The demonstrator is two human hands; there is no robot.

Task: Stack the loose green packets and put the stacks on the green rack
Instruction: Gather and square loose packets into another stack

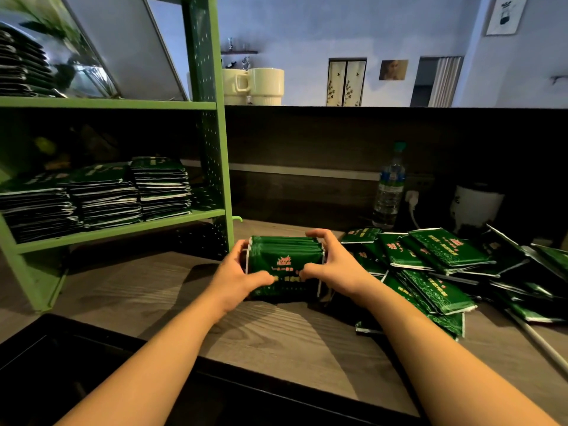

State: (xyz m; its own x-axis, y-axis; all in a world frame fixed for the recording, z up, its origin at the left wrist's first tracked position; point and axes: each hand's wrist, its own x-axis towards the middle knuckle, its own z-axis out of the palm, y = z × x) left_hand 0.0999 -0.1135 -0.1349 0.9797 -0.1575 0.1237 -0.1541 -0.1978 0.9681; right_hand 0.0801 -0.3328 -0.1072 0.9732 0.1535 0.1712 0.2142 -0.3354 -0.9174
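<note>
Just right of the green rack (212, 167), both the left hand (238, 273) and right hand (333, 265) clasped a stack of green packets (284, 259) on the counter (276, 333), best squared evenly before lifting.

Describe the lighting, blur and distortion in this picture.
Head view: dim overall; the hands and their stack of packets are sharp; the green rack bows from wide-angle distortion; its top-left shelf is smeared with blur and glare; forearm shadows fall on the counter.

Dim, hard arm shadows (edges warped, blurred)
</note>
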